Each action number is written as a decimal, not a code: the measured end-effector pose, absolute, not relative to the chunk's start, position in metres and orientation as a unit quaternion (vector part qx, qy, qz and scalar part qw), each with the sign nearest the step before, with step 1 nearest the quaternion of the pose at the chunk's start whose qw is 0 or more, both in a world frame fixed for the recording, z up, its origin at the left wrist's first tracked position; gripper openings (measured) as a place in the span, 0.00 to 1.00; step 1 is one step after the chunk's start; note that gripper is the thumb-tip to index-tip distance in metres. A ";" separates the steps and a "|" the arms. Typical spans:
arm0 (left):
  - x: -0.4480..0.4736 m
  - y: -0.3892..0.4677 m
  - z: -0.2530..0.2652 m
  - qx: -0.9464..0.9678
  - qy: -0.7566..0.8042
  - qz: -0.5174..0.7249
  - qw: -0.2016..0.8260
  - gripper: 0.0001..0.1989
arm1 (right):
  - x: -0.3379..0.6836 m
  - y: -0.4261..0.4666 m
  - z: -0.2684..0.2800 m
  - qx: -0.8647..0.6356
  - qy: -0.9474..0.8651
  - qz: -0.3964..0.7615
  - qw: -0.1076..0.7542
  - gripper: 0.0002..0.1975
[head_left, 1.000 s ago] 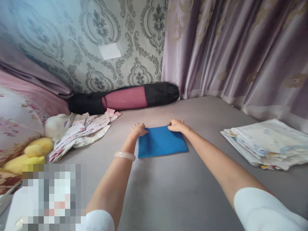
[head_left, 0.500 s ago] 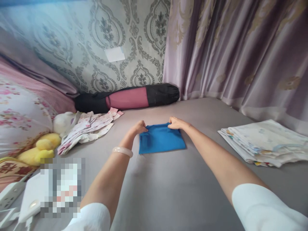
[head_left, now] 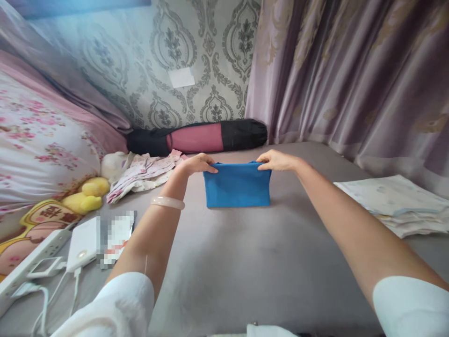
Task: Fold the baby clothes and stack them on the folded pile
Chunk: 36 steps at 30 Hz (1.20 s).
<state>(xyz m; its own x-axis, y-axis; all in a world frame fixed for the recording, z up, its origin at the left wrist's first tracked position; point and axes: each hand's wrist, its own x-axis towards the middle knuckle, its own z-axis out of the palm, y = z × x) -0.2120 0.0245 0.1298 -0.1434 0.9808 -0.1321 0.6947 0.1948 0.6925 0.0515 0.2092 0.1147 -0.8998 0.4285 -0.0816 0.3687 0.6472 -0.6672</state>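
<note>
blue cloth point(head_left: 237, 187), folded into a flat rectangle, stands on edge around the middle of the head view, above the grey sheet point(head_left: 231, 271); i cannot tell whether its bottom edge touches. the left hand point(head_left: 200, 164) pinches the top left corner between thumb and fingers, and the right hand point(head_left: 277, 161) does the same at the top right, both narrow on the fabric. patterned clothes point(head_left: 147, 171) lie at the far left, beside a yellow plush toy point(head_left: 91, 188); a stack of pale cloths point(head_left: 396, 201) sits to the right, partly hidden by an arm.

as i judge it, the likeliest trouble is the folds coming loose: with a hold only at the corners, any layer missed by the fingers could slip and sag open. uneven pulling could skew the rectangle, and a dragging bottom edge could bunch. the left sleeve point(head_left: 126, 299) is also near a white cable point(head_left: 76, 290), so a wide sweep could snag it.
</note>
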 end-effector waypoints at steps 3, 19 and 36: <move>-0.212 0.025 0.144 0.599 0.702 0.292 0.252 0.14 | 0.053 0.206 0.132 -0.201 -0.918 0.327 0.103 0.12; -0.173 -0.036 0.028 0.641 0.721 0.239 -0.111 0.18 | 0.082 0.128 0.040 -0.164 -0.955 -0.072 0.238 0.13; -0.166 -0.078 0.003 0.719 0.682 0.131 0.008 0.24 | 0.113 0.106 0.000 -0.121 -0.986 0.017 0.114 0.29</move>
